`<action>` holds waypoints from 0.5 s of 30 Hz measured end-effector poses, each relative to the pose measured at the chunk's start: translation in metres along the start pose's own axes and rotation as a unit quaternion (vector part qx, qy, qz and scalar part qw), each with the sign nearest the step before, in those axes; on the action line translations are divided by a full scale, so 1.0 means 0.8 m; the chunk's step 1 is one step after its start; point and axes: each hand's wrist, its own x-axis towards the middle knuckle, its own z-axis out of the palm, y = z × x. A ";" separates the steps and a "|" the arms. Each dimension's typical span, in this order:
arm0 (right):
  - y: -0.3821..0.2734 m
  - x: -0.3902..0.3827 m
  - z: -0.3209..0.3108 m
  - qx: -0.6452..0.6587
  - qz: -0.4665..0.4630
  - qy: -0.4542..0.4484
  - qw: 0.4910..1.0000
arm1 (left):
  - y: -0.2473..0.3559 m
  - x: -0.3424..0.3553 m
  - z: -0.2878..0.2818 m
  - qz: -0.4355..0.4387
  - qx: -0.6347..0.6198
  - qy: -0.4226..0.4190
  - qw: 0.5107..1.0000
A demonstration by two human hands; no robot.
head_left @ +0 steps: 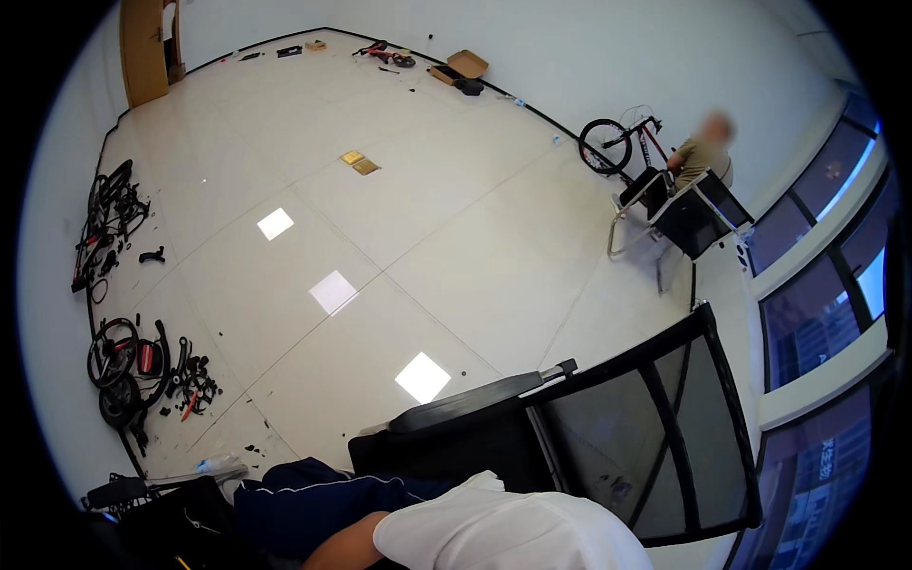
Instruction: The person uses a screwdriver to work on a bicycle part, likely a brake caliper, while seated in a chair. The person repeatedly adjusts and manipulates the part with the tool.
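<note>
Neither of my hands shows. A bare upper forearm (347, 543) below a white short sleeve (513, 532) comes in at the lower edge, and its hand is cut off by the frame. Which arm it is, I cannot tell. Beside it are dark blue trousers (323, 494) with a thin white stripe along the leg. A black mesh office chair (617, 446) with a padded armrest (475, 399) stands right next to the sleeve. Black items (180, 522) lie in shadow at the lower left, too dark to make out.
Bicycle parts (114, 218) and loose wheels (116, 351) lie along the left wall. At the right a person (708, 152) sits in a black chair (703, 214) beside a bicycle (608, 147). Yellowish packets (361, 161) lie mid-floor; an open cardboard box (465, 65) stands by the far wall.
</note>
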 end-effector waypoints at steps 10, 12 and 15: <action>-0.023 -0.011 -0.017 -0.004 0.008 -0.032 0.999 | 0.006 0.002 -0.003 0.007 -0.004 0.016 1.000; -0.025 -0.016 -0.020 -0.004 -0.022 -0.042 0.999 | 0.003 0.000 0.000 0.007 -0.012 0.016 1.000; -0.018 -0.027 -0.026 -0.007 -0.014 -0.027 1.000 | 0.001 -0.001 -0.004 0.003 -0.020 0.018 1.000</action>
